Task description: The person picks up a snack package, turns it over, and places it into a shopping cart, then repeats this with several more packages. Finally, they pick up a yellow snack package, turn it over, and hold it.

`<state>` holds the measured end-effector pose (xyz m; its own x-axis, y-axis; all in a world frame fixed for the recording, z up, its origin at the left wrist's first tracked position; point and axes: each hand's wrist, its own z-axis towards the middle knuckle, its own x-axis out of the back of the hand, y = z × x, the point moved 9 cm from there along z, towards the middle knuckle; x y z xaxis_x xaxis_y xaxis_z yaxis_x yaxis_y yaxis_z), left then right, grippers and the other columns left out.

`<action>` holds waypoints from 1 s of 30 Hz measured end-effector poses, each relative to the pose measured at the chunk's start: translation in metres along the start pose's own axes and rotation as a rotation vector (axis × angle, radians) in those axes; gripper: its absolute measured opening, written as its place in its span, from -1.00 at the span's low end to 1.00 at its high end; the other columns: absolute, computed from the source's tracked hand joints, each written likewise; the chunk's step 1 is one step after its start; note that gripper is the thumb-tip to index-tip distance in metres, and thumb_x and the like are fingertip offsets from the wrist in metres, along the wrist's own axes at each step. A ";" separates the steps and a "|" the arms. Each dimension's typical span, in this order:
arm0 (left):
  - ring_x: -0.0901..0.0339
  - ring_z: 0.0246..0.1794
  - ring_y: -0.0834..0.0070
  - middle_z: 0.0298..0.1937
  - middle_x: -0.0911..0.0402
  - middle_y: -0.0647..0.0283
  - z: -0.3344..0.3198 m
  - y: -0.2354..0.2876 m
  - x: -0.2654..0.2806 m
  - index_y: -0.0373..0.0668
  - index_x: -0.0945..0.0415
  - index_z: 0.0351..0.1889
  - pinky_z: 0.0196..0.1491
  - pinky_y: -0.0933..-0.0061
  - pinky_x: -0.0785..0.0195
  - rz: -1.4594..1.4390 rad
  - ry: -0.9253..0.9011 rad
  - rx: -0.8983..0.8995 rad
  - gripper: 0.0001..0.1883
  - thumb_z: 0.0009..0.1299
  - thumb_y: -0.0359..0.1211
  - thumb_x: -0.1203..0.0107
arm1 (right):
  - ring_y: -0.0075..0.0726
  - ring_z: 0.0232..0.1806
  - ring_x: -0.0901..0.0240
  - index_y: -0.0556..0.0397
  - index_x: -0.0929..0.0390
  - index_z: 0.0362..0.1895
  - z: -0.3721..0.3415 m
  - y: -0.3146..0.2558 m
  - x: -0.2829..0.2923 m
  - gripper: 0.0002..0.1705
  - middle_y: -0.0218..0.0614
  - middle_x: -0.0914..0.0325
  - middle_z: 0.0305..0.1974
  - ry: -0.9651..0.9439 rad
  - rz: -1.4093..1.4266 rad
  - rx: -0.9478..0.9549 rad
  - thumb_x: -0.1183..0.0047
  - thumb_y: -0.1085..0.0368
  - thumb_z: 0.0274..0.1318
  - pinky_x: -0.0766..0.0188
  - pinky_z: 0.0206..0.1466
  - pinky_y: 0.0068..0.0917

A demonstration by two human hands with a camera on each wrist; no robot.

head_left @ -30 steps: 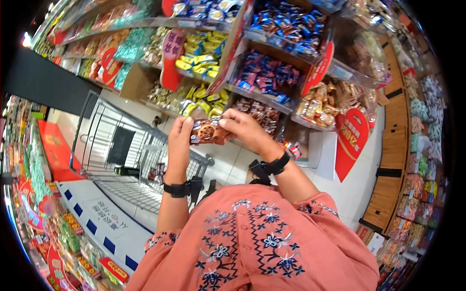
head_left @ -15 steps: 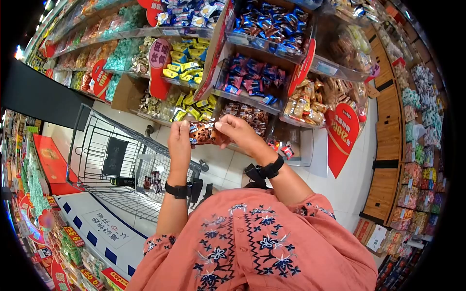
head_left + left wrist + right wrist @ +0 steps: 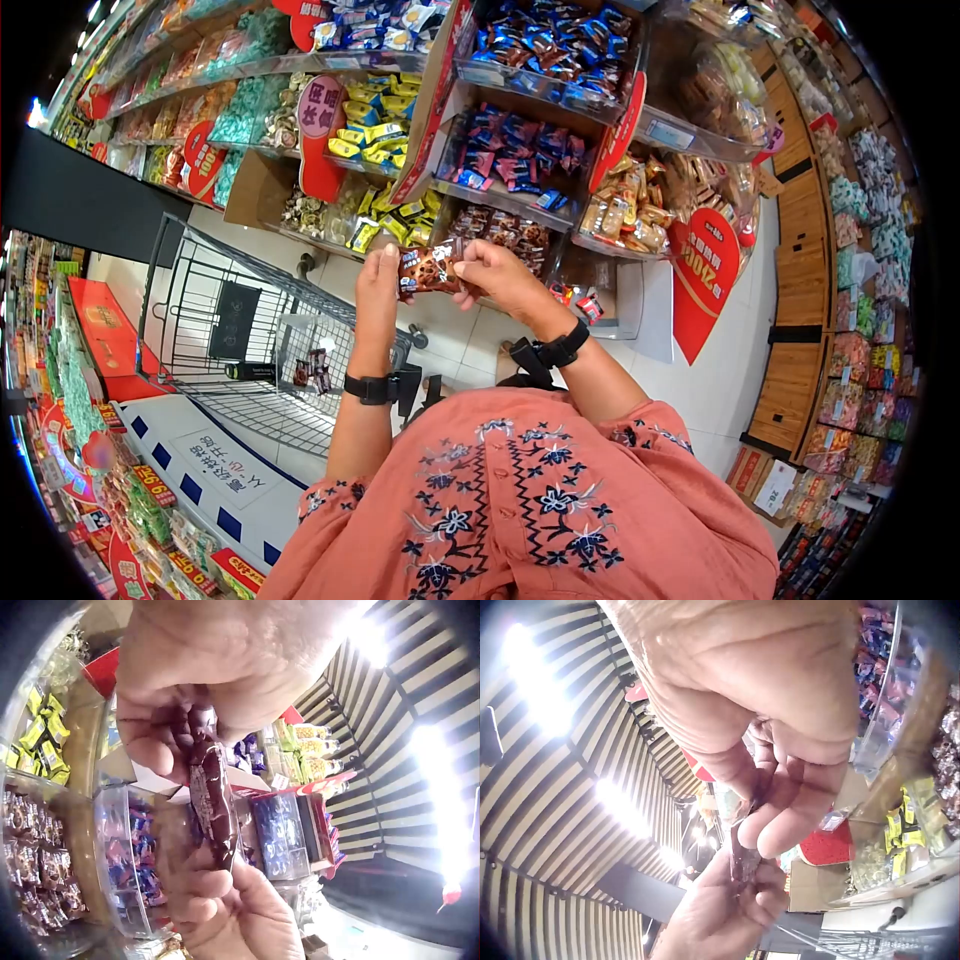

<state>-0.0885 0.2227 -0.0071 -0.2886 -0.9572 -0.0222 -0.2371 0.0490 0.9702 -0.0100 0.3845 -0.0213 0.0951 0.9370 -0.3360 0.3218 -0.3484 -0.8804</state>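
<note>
Both hands hold one small brown cookie packet (image 3: 428, 270) in front of the body, its printed face with cookies turned up. The left hand (image 3: 377, 290) pinches its left end between thumb and fingers. At the other end, the right hand (image 3: 503, 280) grips the packet with thumb and curled fingers. In the left wrist view the brown wrapper (image 3: 212, 796) appears edge-on, stretched between the two hands. Similar brown packets (image 3: 505, 237) fill a bin just beyond the hands.
A wire shopping cart (image 3: 215, 330) stands to the left, with a few brown packets (image 3: 314, 372) in it. Ahead are tiered bins of yellow packets (image 3: 378, 125), pink-and-blue packets (image 3: 515, 150) and blue packets (image 3: 555, 45). A red heart-shaped sign (image 3: 703, 270) hangs at the right.
The head view has shifted, so the shelves sit further left and slightly lower. Both hands keep hold of the packet; its printed face is now flatter to view.
</note>
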 end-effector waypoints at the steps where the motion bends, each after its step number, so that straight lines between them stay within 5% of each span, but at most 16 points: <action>1: -0.44 -0.56 0.66 -0.44 -0.50 0.36 -0.002 0.001 -0.004 -0.18 -0.46 -0.24 -0.57 0.61 -0.30 -0.041 -0.013 0.023 -0.70 0.57 -0.14 0.04 | -0.33 -0.36 -0.63 0.08 -0.34 -0.25 0.000 0.000 0.003 -0.80 -0.26 -0.52 -0.32 0.009 0.011 -0.008 -0.04 0.25 0.33 -0.56 -0.37 -0.45; 11: -0.50 -0.49 0.63 -0.35 -0.56 0.33 -0.002 -0.028 -0.008 -0.20 -0.46 -0.12 -0.47 0.63 -0.35 0.008 -0.074 0.098 -0.73 0.54 -0.16 -0.01 | -0.32 -0.38 -0.62 0.03 -0.33 -0.29 0.005 0.012 0.016 -0.78 -0.28 -0.52 -0.34 0.009 0.031 -0.064 -0.06 0.23 0.33 -0.58 -0.35 -0.44; 30: -0.50 -0.49 0.65 -0.36 -0.59 0.33 -0.007 -0.043 -0.027 -0.18 -0.48 -0.12 -0.47 0.64 -0.34 0.005 -0.091 0.147 -0.71 0.53 -0.13 -0.04 | -0.50 -0.30 -0.56 0.14 -0.45 0.02 0.012 0.035 0.041 -0.66 -0.34 -0.56 -0.21 -0.024 0.102 -0.088 -0.08 0.16 0.33 -0.62 -0.27 -0.53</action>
<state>-0.0640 0.2446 -0.0461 -0.3712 -0.9274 -0.0461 -0.3671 0.1009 0.9247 -0.0059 0.4105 -0.0699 0.1090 0.8957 -0.4312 0.3933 -0.4372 -0.8088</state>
